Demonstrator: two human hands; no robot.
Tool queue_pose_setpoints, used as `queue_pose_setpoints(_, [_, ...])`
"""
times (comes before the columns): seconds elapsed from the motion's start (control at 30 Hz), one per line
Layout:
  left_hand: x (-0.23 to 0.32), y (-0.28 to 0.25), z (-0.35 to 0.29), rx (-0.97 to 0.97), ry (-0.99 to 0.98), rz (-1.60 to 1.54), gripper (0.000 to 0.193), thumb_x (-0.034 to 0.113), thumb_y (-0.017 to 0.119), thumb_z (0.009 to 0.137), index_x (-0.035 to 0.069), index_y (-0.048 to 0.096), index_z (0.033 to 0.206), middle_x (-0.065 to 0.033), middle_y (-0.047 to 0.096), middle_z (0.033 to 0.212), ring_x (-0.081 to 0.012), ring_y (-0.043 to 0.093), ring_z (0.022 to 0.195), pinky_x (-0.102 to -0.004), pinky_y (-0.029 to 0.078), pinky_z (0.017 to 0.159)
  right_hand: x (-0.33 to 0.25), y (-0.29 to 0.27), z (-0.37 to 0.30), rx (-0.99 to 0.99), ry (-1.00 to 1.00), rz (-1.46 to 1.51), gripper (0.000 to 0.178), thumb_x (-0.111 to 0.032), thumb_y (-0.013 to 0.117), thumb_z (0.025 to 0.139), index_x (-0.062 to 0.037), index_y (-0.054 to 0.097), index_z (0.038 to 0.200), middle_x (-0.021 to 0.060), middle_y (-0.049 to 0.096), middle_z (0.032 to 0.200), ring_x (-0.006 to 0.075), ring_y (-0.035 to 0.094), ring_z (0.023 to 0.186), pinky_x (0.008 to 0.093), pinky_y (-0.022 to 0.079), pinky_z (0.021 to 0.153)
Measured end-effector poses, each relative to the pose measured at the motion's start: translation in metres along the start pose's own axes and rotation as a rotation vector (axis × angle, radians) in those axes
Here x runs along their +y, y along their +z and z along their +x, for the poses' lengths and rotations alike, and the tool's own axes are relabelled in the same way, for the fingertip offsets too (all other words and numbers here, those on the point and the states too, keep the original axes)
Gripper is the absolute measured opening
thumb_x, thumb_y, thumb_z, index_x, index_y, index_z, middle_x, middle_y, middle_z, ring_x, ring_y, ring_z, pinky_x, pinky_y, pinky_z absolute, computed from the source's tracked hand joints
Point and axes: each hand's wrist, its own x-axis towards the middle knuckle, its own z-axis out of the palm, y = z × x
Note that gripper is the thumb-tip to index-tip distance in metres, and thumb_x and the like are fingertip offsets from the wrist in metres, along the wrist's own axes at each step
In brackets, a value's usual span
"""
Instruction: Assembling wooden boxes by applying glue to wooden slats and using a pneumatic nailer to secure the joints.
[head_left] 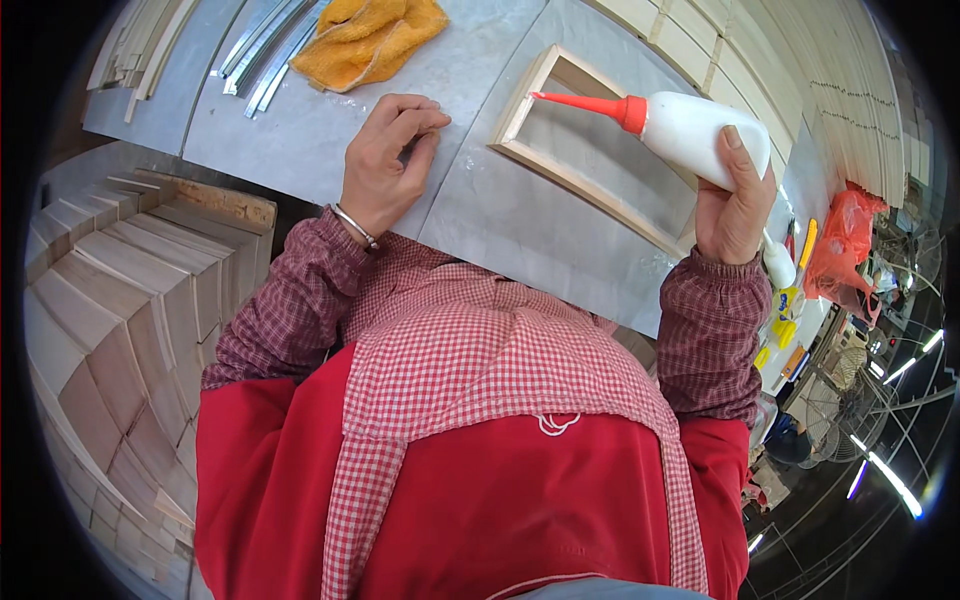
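In my right hand (pixel 738 205) is a white squeeze bottle (pixel 695 135) with a red cap and a long red nozzle (pixel 580 103). I hold it tilted nearly level, and its tip is at the upper left corner of a wooden frame (pixel 580 185). The rectangular frame lies on the grey table (pixel 510 235), partly hidden by the bottle and my hand. To its left, my left hand (pixel 392 160) is over the table, fingers curled and thumb drawn in toward them. Nothing shows between those fingers.
An orange cloth (pixel 368 42) and metal strips (pixel 268 52) lie at the far left. Wooden pieces (pixel 135 290) are stacked at left, with more stacked boards (pixel 830 95) at far right. A red plastic bag (pixel 842 245) and a smaller white bottle (pixel 778 262) are at right.
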Motion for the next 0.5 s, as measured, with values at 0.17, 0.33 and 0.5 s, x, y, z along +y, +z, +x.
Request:
queue_pose_setpoints(0.17, [0.002, -0.001, 0.001, -0.007, 0.014, 0.023, 0.021, -0.008, 0.059, 0.076, 0.003, 0.065, 0.093, -0.0054, 0.058, 0.102, -0.0131, 0.055, 0.074, -0.0208, 0.045, 0.064, -0.003, 0.003, 0.018, 0.021, -0.051, -0.007, 0.047, -0.015, 0.074, 0.078, 0.0047, 0.050, 0.113, 0.0160, 0.056, 0.102, 0.0247, 0.058, 0.091, 0.0302, 0.050, 0.081])
queue_pose_setpoints(0.33, [0.007, -0.002, 0.001, -0.034, -0.034, 0.022, 0.020, -0.008, 0.059, 0.077, 0.002, 0.065, 0.094, -0.0062, 0.057, 0.102, -0.0143, 0.056, 0.077, -0.0215, 0.046, 0.066, -0.007, 0.007, 0.030, 0.042, -0.092, -0.010, 0.047, -0.015, 0.074, 0.077, 0.0045, 0.050, 0.113, 0.0156, 0.056, 0.102, 0.0243, 0.059, 0.090, 0.0294, 0.050, 0.081])
queue_pose_setpoints(0.5, [0.007, -0.002, 0.002, -0.048, -0.047, 0.021, 0.020, -0.008, 0.059, 0.078, 0.002, 0.065, 0.094, -0.0066, 0.057, 0.103, -0.0148, 0.056, 0.079, -0.0216, 0.046, 0.067, -0.006, 0.002, 0.035, 0.037, -0.110, -0.002, 0.047, -0.014, 0.074, 0.077, 0.0042, 0.051, 0.113, 0.0153, 0.057, 0.102, 0.0239, 0.059, 0.089, 0.0289, 0.050, 0.081])
